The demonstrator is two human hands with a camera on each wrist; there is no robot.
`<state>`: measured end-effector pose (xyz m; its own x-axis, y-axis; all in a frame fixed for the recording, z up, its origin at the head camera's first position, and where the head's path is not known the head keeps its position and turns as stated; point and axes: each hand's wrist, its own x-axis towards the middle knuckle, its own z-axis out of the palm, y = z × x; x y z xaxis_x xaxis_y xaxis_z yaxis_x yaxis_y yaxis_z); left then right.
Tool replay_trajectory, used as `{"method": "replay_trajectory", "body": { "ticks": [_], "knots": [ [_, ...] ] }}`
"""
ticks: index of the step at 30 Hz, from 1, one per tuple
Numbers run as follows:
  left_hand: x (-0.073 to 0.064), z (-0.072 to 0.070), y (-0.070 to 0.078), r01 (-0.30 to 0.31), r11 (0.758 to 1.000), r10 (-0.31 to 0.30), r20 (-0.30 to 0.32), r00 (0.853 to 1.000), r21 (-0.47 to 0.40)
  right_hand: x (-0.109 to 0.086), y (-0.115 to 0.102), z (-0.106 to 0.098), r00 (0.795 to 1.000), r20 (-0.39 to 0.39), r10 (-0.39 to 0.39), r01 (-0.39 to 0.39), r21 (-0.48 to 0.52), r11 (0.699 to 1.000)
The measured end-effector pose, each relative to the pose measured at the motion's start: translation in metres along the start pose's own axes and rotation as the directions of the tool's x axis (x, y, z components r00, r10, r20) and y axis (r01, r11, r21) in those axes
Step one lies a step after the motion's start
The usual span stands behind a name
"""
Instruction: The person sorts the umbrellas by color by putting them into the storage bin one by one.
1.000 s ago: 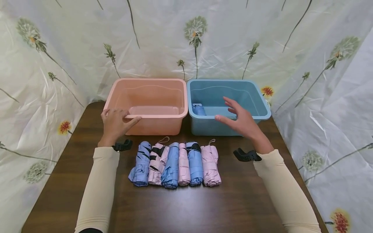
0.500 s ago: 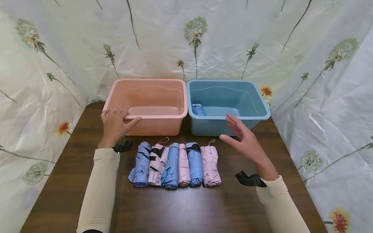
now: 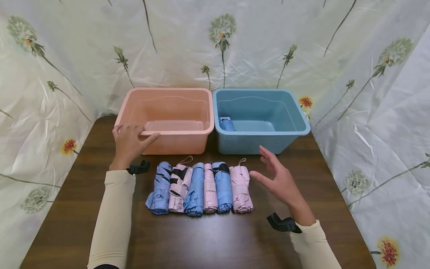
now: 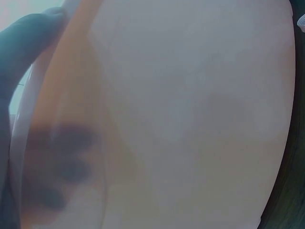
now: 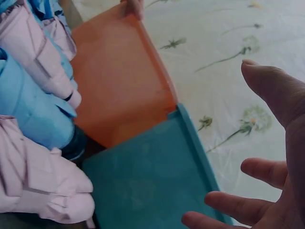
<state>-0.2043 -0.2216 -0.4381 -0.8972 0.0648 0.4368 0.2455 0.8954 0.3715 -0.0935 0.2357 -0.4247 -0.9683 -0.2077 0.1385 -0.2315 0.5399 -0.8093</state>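
Note:
My left hand (image 3: 127, 146) grips the front rim of a salmon-pink plastic bin (image 3: 174, 145), thumb along the rim. In the left wrist view, its fingers show as shadows through the bin's wall (image 4: 190, 105). My right hand (image 3: 279, 179) holds nothing, fingers spread, over the table beside a row of folded umbrellas. At the row's right end, a pink umbrella (image 3: 241, 189) lies closest to its thumb. Leftward follow a blue umbrella (image 3: 222, 188), a slim pink one, another blue umbrella (image 3: 195, 190), a pink umbrella with black bands (image 3: 179, 183) and a blue umbrella (image 3: 160, 188).
A blue plastic bin (image 3: 248, 144) stands right of the pink bin, their rims side by side. One folded blue umbrella (image 3: 226, 124) lies inside it at the left. A flower-printed curtain (image 3: 248, 45) surrounds the dark wooden table (image 3: 208, 243) at the back and sides.
My right hand has moved from over the blue bin's front rim down toward me, to beside the rightmost pink umbrella. My left hand has stayed on the pink bin's rim.

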Motion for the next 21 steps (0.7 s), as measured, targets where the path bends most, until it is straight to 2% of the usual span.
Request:
{"method": "replay_trajectory", "body": {
  "ticks": [11,21],
  "knots": [
    [0.001,-0.001,-0.001,0.005,1.000,-0.005,-0.001,1.000,0.002,-0.025,0.017,0.026,0.989,0.048,0.141,-0.145,0.094,0.985],
    [0.001,0.000,-0.002,0.004,1.000,-0.004,0.003,1.000,-0.002,-0.037,0.034,0.040,0.979,0.050,0.197,-0.202,0.128,0.971]
  ]
}}
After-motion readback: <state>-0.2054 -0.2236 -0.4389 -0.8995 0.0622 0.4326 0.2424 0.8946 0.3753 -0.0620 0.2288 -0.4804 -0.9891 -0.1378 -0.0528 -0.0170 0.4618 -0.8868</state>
